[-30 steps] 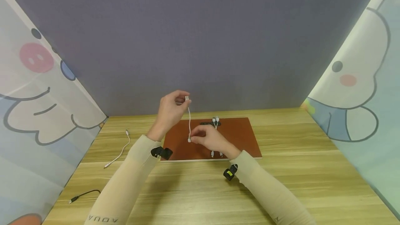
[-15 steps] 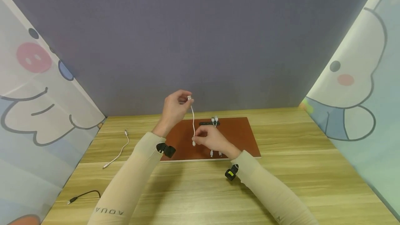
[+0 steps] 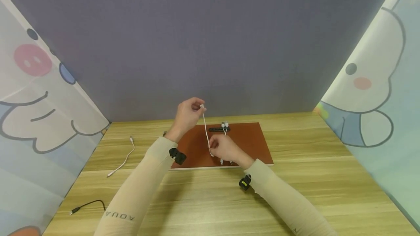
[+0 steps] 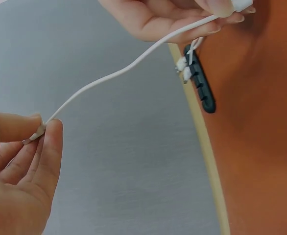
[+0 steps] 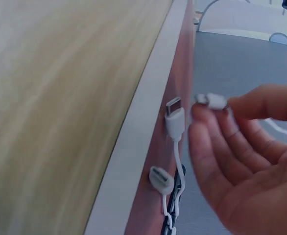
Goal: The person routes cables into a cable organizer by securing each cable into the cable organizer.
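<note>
My left hand pinches the USB plug of a white charging cable above the far part of a brown board. Lower down, my right hand holds the cable's other end between thumb and fingers; its small white connector shows in the right wrist view. The cable runs nearly straight between both hands. On the board lies a black cable clip strip with two white cables seated in one end of it. Their lower connectors lie near the board's front edge, beside my right hand.
Another white cable lies on the wooden table to the left. A black USB cable is closer, partly behind the left sleeve. A grey panel rises behind the table, with cartoon-printed curtains at both sides.
Both hands have shifted right with the white cable, the right one also slightly down. The cable, hanging loosely before, is now straighter and slanted. The right fingers now cover more of its lower connector.
</note>
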The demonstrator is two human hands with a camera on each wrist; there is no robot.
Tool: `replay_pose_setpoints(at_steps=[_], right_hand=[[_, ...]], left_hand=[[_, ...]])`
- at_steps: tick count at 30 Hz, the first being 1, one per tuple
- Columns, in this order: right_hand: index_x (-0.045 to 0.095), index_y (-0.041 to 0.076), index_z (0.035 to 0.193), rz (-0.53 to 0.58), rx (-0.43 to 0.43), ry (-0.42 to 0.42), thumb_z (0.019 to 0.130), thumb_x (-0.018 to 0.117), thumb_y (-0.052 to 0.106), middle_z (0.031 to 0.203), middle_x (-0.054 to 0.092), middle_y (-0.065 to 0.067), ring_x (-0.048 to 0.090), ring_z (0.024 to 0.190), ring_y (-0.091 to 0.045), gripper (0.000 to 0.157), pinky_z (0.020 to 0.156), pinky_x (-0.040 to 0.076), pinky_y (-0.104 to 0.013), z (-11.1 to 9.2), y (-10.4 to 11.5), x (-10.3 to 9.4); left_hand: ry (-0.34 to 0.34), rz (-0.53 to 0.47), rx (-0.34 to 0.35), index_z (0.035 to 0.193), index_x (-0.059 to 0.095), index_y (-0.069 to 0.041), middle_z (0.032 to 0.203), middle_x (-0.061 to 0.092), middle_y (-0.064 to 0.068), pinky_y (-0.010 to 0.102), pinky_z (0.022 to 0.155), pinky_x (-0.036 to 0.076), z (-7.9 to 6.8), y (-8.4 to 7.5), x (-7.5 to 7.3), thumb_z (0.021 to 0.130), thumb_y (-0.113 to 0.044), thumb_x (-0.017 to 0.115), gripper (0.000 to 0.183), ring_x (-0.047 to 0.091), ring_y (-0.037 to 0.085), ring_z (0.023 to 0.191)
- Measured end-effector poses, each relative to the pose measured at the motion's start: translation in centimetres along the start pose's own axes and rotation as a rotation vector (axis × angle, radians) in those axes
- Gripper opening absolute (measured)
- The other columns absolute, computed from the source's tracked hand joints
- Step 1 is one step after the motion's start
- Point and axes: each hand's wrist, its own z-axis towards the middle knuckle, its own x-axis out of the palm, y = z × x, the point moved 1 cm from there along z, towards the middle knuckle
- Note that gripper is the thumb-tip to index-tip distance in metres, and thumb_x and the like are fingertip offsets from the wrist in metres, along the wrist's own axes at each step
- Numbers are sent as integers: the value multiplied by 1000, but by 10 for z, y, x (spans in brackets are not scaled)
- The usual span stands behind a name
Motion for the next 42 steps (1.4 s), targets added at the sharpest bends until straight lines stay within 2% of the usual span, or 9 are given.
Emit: replay_pose_setpoints(at_steps=[3,7,13,19,22,26,29,34,42], right_hand=[[62,9,87,-54,24,19,93,66,2,75,65,3,57,56,-12,10,54,47,-28,-2,-1,0],[61,8,87,-69,37,37,94,66,0,73,64,2,56,52,-12,11,51,46,-28,-6,-1,0],[62,7,85,-118,99,6,91,67,1,68,61,0,55,49,-11,10,50,45,-27,-9,0,-2],[67,8,88,-182,163,-29,92,66,3,66,62,1,55,51,-12,7,52,45,-28,-11,1,-1],[65,10,82,-216,170,-48,92,64,3,62,57,3,49,51,-12,12,53,42,-28,-13,2,1],[54,10,68,-261,204,-75,90,61,0,56,45,3,41,49,-11,26,49,35,-27,-16,5,4],[50,10,65,-310,228,-93,88,59,-2,56,45,1,42,47,-13,27,45,35,-28,-18,7,7],[57,8,72,-371,230,-94,88,57,-3,59,52,-2,47,47,-14,20,43,39,-28,-20,10,13],[55,9,65,-456,154,-121,87,60,-3,56,44,1,39,45,-10,26,39,34,-24,-25,12,19]], left_hand=[[21,12,-2,120,69,-7,109,68,10,42,86,55,2,4,6,98,-13,69,22,65,26,102],[39,28,-3,119,69,-6,109,68,10,43,85,55,4,7,13,98,-12,69,22,66,26,102],[59,27,-25,119,69,-6,110,68,11,43,85,55,10,8,18,98,-9,69,22,66,26,104],[96,30,-51,121,68,-8,113,67,11,43,87,55,17,11,23,99,-7,65,22,65,27,107],[112,26,-58,121,68,-8,114,67,10,44,89,54,21,15,26,99,-6,65,22,65,27,108],[110,21,-49,117,68,-6,111,68,12,43,87,54,28,24,32,97,-4,67,20,65,27,105],[99,22,-44,114,69,-5,107,69,12,43,85,55,32,31,38,95,-3,68,18,67,28,101],[95,30,-50,112,69,-5,105,70,11,41,86,55,35,38,47,95,-3,69,17,67,27,99],[129,90,-44,112,68,-6,104,68,9,39,84,55,37,40,60,97,-3,68,15,66,24,97]])
